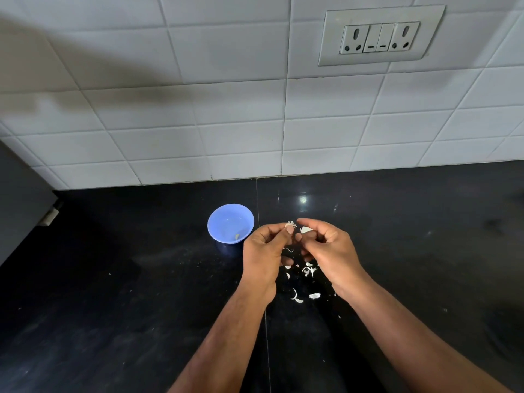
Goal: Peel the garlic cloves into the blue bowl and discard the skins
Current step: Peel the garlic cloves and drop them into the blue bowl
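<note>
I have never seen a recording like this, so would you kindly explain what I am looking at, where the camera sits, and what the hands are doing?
There is no machine here: a person works with two bare hands, and one wide-angle camera worn on the head looks forward and down at them. That is why both forearms come in from the bottom edge.

The surface is a black counter against a white tiled wall with a socket panel. A blue bowl stands on the counter, left of the hands, with one small pale piece inside, probably a peeled clove.

The left hand pinches a garlic clove at its fingertips. The right hand is curled close beside it, with a white scrap of skin at its fingers. Torn skins lie scattered on the counter beneath the hands.
</note>
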Demonstrator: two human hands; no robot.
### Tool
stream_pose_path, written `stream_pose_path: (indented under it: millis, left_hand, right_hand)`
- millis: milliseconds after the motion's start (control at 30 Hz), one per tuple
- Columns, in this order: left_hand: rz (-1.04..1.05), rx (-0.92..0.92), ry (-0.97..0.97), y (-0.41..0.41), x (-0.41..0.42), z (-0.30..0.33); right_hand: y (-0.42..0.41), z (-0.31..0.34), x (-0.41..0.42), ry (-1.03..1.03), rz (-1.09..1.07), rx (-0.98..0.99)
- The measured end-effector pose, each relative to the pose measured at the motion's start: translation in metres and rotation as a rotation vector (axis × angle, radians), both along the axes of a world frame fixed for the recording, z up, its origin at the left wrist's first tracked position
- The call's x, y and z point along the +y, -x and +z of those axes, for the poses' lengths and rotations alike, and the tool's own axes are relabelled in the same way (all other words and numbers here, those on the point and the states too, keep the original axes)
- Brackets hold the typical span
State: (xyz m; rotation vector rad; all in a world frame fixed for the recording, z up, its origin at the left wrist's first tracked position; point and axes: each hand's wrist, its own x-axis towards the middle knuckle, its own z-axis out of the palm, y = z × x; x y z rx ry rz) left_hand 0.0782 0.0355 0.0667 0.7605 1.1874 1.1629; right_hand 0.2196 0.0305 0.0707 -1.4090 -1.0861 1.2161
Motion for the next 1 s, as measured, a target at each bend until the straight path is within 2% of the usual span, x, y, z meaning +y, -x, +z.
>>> stream_pose_path:
  millis: [133, 200, 267, 333, 533, 633, 700, 867, 1000]
  left_hand:
    - [0.142, 0.027, 0.009, 0.024, 0.017, 0.005]
    - [0.221, 0.149, -0.003, 0.043, 0.032, 0.003]
    - [0.292, 0.352, -0.038, 0.064, 0.048, -0.001]
    - [0.277, 0.555, -0.070, 0.082, 0.063, -0.006]
    - [0.072, 1.138, -0.094, 0.105, 0.081, -0.014]
    - [-0.062, 1.576, -0.105, 0.107, 0.082, -0.020]
    - [-0.130, 1.781, -0.094, 0.105, 0.082, -0.022]
    - [-0.185, 1.893, -0.096, 0.101, 0.080, -0.021]
    - [-0.041, 1.865, -0.186, 0.103, 0.080, -0.025]
  right_hand:
    - [-0.003, -0.008, 0.002, 0.042, -0.028, 0.031]
    - [-0.010, -0.015, 0.002, 0.074, -0.046, -0.008]
    - [-0.020, -0.021, 0.002, 0.100, -0.077, -0.074]
    - [-0.029, -0.027, 0.002, 0.123, -0.127, -0.120]
    - [-0.054, -0.043, 0.005, 0.176, -0.221, -0.184]
    - [-0.065, -0.045, 0.008, 0.155, -0.248, -0.278]
    - [-0.072, -0.046, 0.010, 0.154, -0.238, -0.378]
    - [-0.081, -0.043, 0.017, 0.192, -0.153, -0.776]
    - [-0.081, -0.044, 0.020, 0.110, -0.069, -0.896]
